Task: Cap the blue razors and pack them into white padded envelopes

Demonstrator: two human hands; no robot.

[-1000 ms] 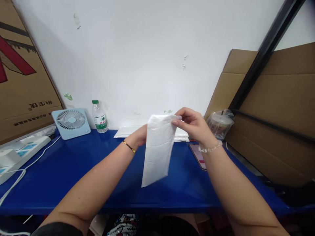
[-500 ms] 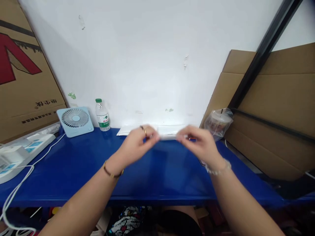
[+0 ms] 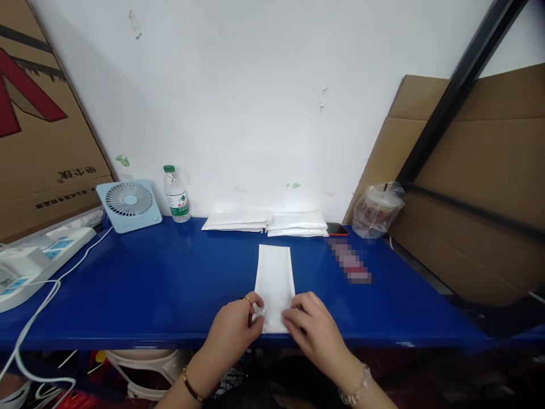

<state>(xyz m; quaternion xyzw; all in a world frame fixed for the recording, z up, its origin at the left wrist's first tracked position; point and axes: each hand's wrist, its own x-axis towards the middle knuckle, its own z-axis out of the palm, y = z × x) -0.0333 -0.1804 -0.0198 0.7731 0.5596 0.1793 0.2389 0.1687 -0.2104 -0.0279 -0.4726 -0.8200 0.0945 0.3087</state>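
Note:
A white padded envelope [image 3: 275, 272] lies flat on the blue table, its near end close to the front edge. My left hand [image 3: 236, 326] pinches the near left corner, where a bit of shiny, clear film shows between thumb and fingers. At the near right corner, my right hand [image 3: 313, 324] has its fingers curled in and gripping the edge; its fingertips are slightly blurred. Behind it, against the wall, rest two piles of similar white envelopes, a left pile [image 3: 236, 220] and a right pile [image 3: 298, 223].
On the blue table [image 3: 170, 284] stand a light blue fan [image 3: 130, 205] and a water bottle [image 3: 177, 199]. A phone [image 3: 337, 229], a pixelated strip [image 3: 351, 262] and a bagged drink cup [image 3: 377, 210] are at right. A power strip [image 3: 51, 264] with cables lies left; cardboard [image 3: 481, 227] leans right.
Both hands have come down and nearer, from in front of the piles to the table's front edge. The envelope, held edge-on and blurred before, now lies flat lengthwise on the table.

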